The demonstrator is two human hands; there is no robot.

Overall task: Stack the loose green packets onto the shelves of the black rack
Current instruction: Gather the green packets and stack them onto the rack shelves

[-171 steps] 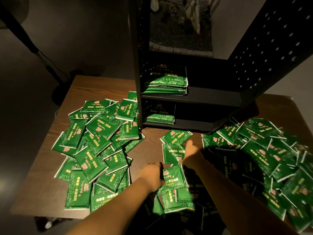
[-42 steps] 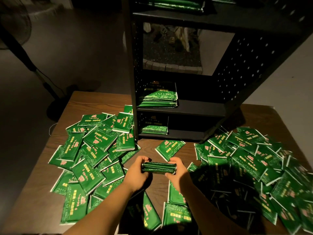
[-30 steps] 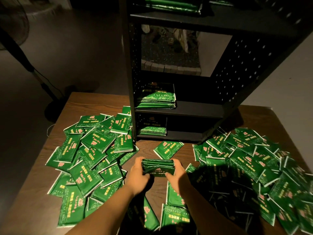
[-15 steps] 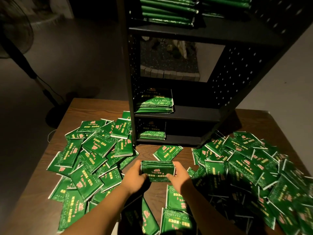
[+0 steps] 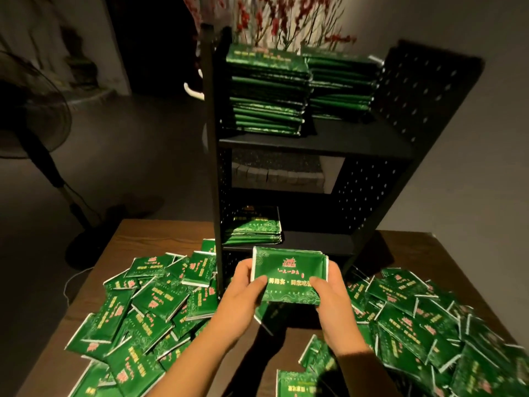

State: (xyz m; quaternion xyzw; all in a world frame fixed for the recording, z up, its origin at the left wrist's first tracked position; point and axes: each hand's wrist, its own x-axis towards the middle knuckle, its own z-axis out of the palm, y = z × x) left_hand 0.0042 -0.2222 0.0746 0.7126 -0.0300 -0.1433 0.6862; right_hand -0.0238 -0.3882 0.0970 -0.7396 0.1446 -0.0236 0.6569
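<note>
Gripping a small bundle of flat green foil packets from both ends, the left hand and right hand curl around its short edges, thumbs pressed on its printed face. The bundle, squared up low over the wooden tabletop 1.4 s ago, has now risen and tilted face-up, level with the lower shelves of the black perforated metal rack. That suggests the carry to a shelf is underway. A short pile sits on the middle shelf; 2 tall stacks fill the top. Loose packets cover the tabletop on both sides.
</note>
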